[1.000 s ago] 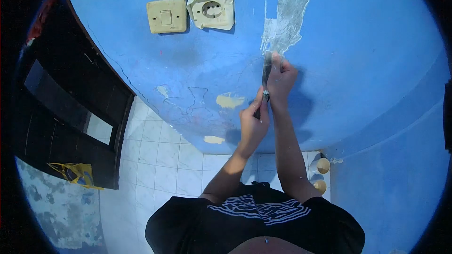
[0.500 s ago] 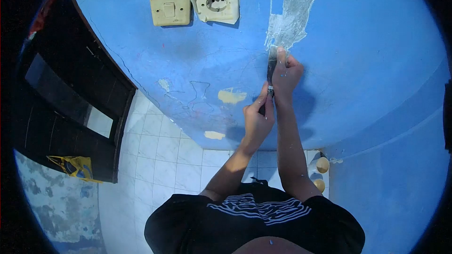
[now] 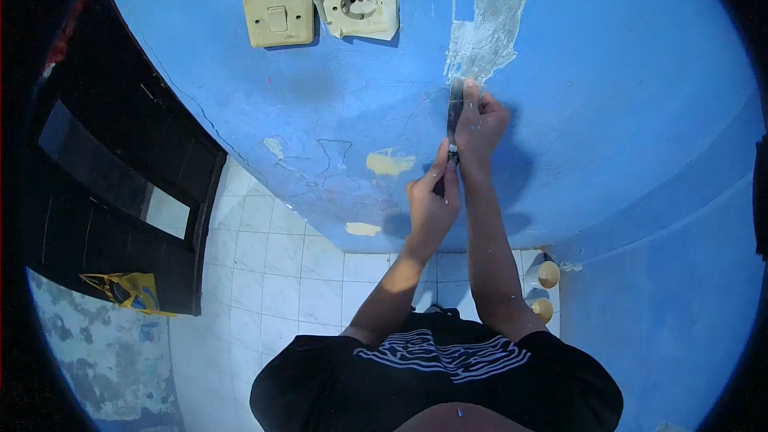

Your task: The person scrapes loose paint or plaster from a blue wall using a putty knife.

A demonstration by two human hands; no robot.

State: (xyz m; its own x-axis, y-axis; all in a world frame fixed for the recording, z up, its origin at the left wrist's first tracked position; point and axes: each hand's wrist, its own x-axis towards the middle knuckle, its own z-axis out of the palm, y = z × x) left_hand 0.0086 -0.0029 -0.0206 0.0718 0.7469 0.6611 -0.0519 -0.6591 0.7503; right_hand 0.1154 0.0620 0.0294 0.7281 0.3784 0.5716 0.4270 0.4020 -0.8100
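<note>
A paint scraper (image 3: 454, 116) with a dark handle stands upright against the blue wall (image 3: 624, 104). Its blade tip meets the lower edge of a bare grey patch (image 3: 494, 24) where the paint is gone. My left hand (image 3: 433, 202) is closed around the scraper's handle. Higher up, my right hand (image 3: 482, 130) grips the blade's right side, its thumb and fingers near the tip. Small pale flecks cling to my right hand and forearm.
A light switch (image 3: 278, 16) and a loose-framed power socket (image 3: 358, 4) sit on the wall at upper left. Cream patches (image 3: 390, 163) mark the wall lower down. Two round-topped containers (image 3: 547, 275) stand on the tiled floor (image 3: 268, 272). A dark door (image 3: 120, 144) is at left, a yellow bag (image 3: 132, 290) below.
The whole view has shifted slightly, so the wall fittings appear a little further left. Both hands keep their hold on the scraper, its tip still at the grey patch's lower edge.
</note>
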